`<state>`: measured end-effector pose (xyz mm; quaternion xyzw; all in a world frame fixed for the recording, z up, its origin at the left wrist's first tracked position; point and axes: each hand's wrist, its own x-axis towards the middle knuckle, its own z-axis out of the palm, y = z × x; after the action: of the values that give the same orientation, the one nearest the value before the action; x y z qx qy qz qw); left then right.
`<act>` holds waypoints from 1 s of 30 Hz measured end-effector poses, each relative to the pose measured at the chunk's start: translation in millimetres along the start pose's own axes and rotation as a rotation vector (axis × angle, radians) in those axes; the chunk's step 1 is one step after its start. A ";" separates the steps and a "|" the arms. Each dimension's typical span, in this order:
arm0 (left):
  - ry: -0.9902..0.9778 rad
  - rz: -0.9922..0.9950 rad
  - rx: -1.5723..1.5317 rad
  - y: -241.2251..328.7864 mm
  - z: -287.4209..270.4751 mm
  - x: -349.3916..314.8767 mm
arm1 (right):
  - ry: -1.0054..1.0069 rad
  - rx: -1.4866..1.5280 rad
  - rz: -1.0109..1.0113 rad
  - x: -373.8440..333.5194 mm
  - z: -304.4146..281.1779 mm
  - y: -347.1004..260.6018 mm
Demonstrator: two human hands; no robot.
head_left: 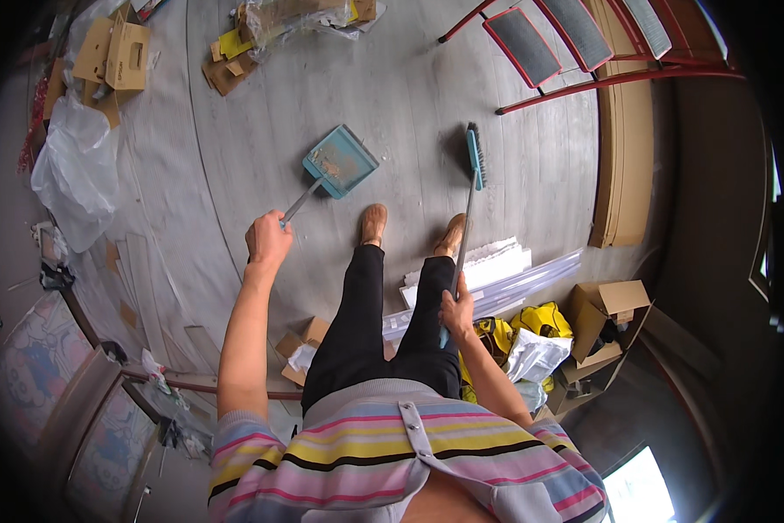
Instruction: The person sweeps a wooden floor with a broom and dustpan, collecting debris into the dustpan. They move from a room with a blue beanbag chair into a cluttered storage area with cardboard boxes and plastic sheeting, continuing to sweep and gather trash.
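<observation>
Nearest, the right hand (pixel 456 307) wraps its fingers tightly round the broom (pixel 467 228) handle. The handle's long axis runs almost straight away from that hand, past the right shoe (pixel 450 234), to the dark bristles resting on the floor (pixel 531 166) farther out. To the left, the left hand (pixel 267 240) is fisted on the dustpan (pixel 340 160) handle; the teal pan, with dust in it, lies far and right of those fingers, left of the bristles and well apart from them.
</observation>
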<state>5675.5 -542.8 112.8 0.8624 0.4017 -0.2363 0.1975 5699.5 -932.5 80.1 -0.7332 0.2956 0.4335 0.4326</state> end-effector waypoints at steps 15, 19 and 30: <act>0.005 0.144 0.018 -49.6 3.3 -9.0 | -0.353 -0.418 -0.407 -75.3 -18.3 39.1; 0.010 0.108 0.030 -63.2 2.9 -9.8 | -0.229 -0.691 -0.329 -81.1 -17.7 12.3; 0.044 0.042 -0.012 -78.8 3.6 -32.6 | -0.110 -0.797 -0.614 19.3 19.9 -15.4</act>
<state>5594.2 -517.0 116.4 0.8745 0.3892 -0.2105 0.1987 5713.1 -908.9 63.8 -0.8706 -0.1455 0.4033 0.2415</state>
